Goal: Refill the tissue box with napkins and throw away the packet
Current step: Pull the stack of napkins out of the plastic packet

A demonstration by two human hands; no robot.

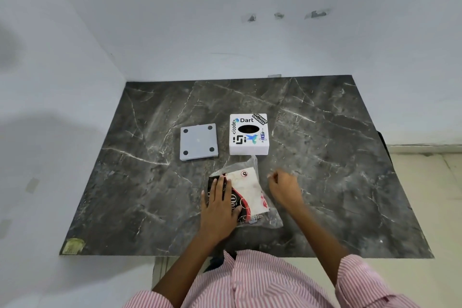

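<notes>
A white tissue box [249, 149] with stickers and a dark oval slot stands upright in the middle of the dark marble table [325, 157]. Its grey base plate [198, 142], with a black pad at each corner, lies flat to the left of it. In front of the box lies a clear plastic napkin packet [251, 190] with red, black and white print. My left hand [220, 207] rests flat on the packet's left side, fingers apart. To the right of the packet my right hand [283, 186] hovers with curled fingers, holding nothing.
White walls close the table in at the back and on the left. A yellowish sticker [73, 245] marks the near left corner. Pale floor [425, 182] shows beyond the table's right edge.
</notes>
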